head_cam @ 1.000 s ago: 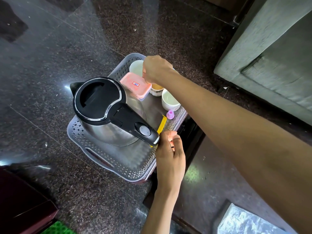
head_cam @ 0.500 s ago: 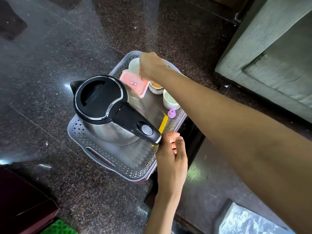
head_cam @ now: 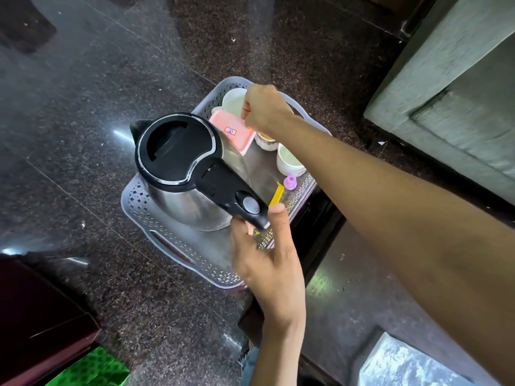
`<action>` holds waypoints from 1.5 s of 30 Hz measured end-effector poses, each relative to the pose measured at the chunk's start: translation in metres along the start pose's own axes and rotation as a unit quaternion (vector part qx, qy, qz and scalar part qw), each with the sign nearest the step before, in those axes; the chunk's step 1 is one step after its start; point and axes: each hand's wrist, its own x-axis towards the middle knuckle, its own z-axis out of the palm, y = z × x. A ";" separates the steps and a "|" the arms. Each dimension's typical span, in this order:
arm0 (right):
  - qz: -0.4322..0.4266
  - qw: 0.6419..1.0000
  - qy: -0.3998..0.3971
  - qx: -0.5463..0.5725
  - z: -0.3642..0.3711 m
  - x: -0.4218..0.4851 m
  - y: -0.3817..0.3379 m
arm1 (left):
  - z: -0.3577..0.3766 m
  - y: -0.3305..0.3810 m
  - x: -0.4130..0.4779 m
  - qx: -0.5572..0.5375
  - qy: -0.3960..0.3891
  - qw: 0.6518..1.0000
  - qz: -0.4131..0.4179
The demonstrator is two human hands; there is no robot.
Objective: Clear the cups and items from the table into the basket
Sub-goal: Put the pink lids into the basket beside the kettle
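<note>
A grey perforated basket (head_cam: 133,201) holds a steel kettle (head_cam: 175,149) with a black lid and handle. It also holds a pink lidded box (head_cam: 231,132), a white cup (head_cam: 232,103) at the far end, a cup with orange inside (head_cam: 266,143) and another white cup (head_cam: 288,160). A purple cap (head_cam: 289,182) and a yellow strip (head_cam: 276,196) lie in it too. My left hand (head_cam: 267,263) is at the near right rim, thumb and fingers spread around the kettle handle's tip. My right hand (head_cam: 264,110) is a closed fist over the far end, beside the far cup; what its fingers hold is hidden.
The basket rests against a dark table (head_cam: 348,288) at the lower right, above a speckled granite floor. A grey sofa (head_cam: 459,107) fills the upper right. A shiny packet (head_cam: 404,363) lies on the table's near part. Dark red furniture (head_cam: 36,316) stands at the lower left.
My left hand has come off the basket rim and opened, its thumb now up beside the kettle handle. My right fist has shifted slightly toward the far cup.
</note>
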 end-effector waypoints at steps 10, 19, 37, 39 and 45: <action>0.006 0.998 0.037 0.052 0.005 -0.012 0.005 | 0.013 0.003 0.028 -0.128 0.057 0.989 -0.035; 0.014 0.996 0.055 0.067 0.018 -0.019 0.009 | -0.002 -0.004 0.029 -0.035 0.135 0.990 0.020; 0.060 0.990 0.058 -0.111 0.047 -0.032 -0.012 | -0.011 -0.018 0.018 0.006 0.103 0.991 0.084; 0.059 0.989 0.059 -0.123 0.049 -0.032 -0.014 | -0.012 -0.018 0.019 -0.009 0.096 0.992 0.085; 0.063 0.985 0.061 -0.150 0.047 -0.033 -0.018 | -0.016 -0.016 0.019 -0.012 0.054 0.994 0.097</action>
